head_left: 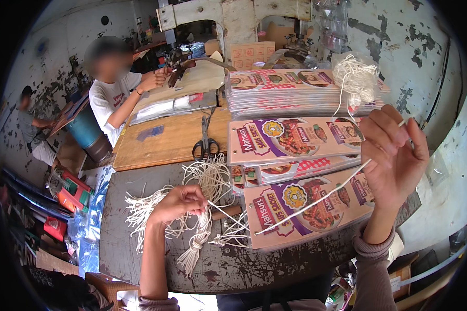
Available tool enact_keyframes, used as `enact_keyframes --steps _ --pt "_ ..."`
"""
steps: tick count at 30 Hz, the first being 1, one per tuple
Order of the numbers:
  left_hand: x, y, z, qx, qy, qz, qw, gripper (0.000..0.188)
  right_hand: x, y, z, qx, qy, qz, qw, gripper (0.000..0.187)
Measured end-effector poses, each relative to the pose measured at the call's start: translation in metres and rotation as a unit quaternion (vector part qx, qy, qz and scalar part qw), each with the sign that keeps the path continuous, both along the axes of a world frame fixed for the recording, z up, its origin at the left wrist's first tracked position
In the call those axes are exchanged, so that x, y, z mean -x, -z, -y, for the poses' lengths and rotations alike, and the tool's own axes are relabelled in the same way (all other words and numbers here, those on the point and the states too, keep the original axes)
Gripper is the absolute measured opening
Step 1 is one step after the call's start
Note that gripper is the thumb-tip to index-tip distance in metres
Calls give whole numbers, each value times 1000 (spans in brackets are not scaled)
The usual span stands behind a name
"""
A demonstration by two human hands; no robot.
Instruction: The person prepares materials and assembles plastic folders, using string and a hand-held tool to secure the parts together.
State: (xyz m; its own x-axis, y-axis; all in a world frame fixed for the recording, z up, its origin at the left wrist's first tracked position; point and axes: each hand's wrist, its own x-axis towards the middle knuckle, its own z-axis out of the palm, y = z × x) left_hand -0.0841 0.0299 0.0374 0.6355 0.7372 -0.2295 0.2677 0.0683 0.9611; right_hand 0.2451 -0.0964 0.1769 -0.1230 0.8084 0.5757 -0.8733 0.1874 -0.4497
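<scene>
My right hand (392, 150) is raised at the right, its fingers closed on a white cord (316, 201). The cord slants down to the lower left corner of a printed cardboard sign (324, 205) with food pictures, lying nearest me. At the left, my left hand (177, 203) pinches a white string that runs toward the same corner; whether both are one cord I cannot tell. Under and beside that hand lie a tied bundle of white cords (196, 243) and a loose heap of cut cords (207, 176). Black-handled scissors (206, 137) rest beyond the heap.
Stacks of similar signs (275, 103) stand at the back right, with a bag of white cord (355, 78) on top. A wooden board (166, 140) lies at the back left. Across it a co-worker (111, 88) works; another person (33, 124) is farther left.
</scene>
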Motion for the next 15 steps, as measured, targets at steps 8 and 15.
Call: enact_keyframes --steps 8,15 --pt "-16 3 9 17 -258 307 916 7 44 55 -40 -134 202 594 767 11" --pt "-42 17 18 117 -181 371 903 10 49 79 -46 -184 303 799 485 19"
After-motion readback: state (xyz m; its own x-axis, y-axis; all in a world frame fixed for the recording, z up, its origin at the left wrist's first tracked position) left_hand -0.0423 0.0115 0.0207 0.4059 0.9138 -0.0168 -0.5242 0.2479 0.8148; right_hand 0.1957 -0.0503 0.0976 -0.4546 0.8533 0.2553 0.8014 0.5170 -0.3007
